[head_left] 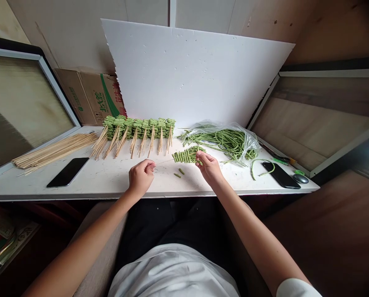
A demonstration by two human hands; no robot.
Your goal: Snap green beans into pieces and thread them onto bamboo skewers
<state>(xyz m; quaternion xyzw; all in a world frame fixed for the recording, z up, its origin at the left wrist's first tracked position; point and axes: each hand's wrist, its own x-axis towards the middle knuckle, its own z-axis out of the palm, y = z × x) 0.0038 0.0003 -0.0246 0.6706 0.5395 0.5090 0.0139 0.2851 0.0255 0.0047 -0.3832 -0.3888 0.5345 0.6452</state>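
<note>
A bamboo skewer of folded green long beans [187, 155] sits just above the white table [104, 179], held between the separated hands: the right hand [209, 166] pinches the beans, the left hand [141, 178] grips the bare shaft. Two bean pieces [178, 172] lie below; loaded skewers [139, 134] lie beyond, beside a plastic bag of beans [224, 142].

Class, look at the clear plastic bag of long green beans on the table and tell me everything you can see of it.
The clear plastic bag is thin, crinkled, glossy film, lying on its side on the white table, at the foot of a white foam board. It is loosely filled with a tangled bundle of long green beans, whose ends stick out of its left end. The film bunches and rises at the right, where the beans show through it.
</note>
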